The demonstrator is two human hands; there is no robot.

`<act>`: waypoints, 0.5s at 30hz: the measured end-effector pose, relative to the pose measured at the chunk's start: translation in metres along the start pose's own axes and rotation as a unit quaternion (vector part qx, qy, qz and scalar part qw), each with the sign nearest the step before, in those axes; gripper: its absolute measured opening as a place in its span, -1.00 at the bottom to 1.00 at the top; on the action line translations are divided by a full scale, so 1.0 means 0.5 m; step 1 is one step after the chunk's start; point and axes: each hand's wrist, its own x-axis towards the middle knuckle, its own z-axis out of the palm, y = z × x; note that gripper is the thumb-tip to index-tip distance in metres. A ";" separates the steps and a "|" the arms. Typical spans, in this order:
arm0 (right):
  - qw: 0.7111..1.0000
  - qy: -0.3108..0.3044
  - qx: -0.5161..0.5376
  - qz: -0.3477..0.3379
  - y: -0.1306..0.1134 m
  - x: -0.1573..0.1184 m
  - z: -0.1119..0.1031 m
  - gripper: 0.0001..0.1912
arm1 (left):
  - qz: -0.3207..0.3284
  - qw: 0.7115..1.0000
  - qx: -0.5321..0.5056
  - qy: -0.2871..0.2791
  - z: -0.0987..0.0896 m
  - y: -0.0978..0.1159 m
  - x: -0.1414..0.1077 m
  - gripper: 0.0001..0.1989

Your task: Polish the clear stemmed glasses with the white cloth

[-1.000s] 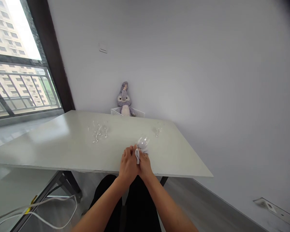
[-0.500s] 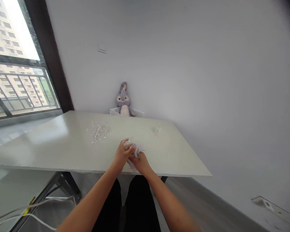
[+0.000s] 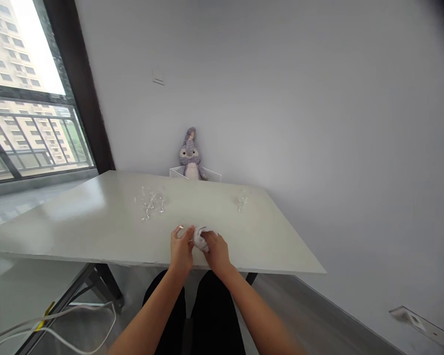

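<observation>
Near the front edge of the pale table (image 3: 107, 227), my left hand (image 3: 181, 246) has its fingers curled round a clear glass, of which only a glint shows. My right hand (image 3: 215, 249) grips a white cloth (image 3: 200, 238) just to the right, and the cloth bunches against the glass. Several clear stemmed glasses (image 3: 147, 204) stand together at the left of the table. Another stemmed glass (image 3: 241, 199) stands alone to the right, towards the back.
A purple plush toy (image 3: 190, 155) sits in a white basket (image 3: 176, 171) behind the table's back edge, against the wall. White cables (image 3: 74, 305) hang below the table at the lower left. A window (image 3: 33, 113) is on the left.
My left hand has turned and shifted slightly left, and the glass has tipped with it. The cloth is now bunched between my hands, with my right hand over it.
</observation>
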 end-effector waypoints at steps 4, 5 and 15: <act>0.900 0.009 0.381 0.213 0.011 0.018 -0.014 -0.81 | 0.003 0.990 -0.111 -0.085 0.009 0.035 -0.027 -0.47; 0.847 -0.015 0.469 0.250 0.011 0.021 -0.017 -0.80 | 0.002 0.984 -0.127 -0.127 0.011 0.045 -0.031 -0.45; 0.508 -0.013 0.786 0.352 -0.020 -0.003 0.005 -0.89 | 0.083 0.960 -0.170 -0.205 0.009 0.094 -0.038 -0.36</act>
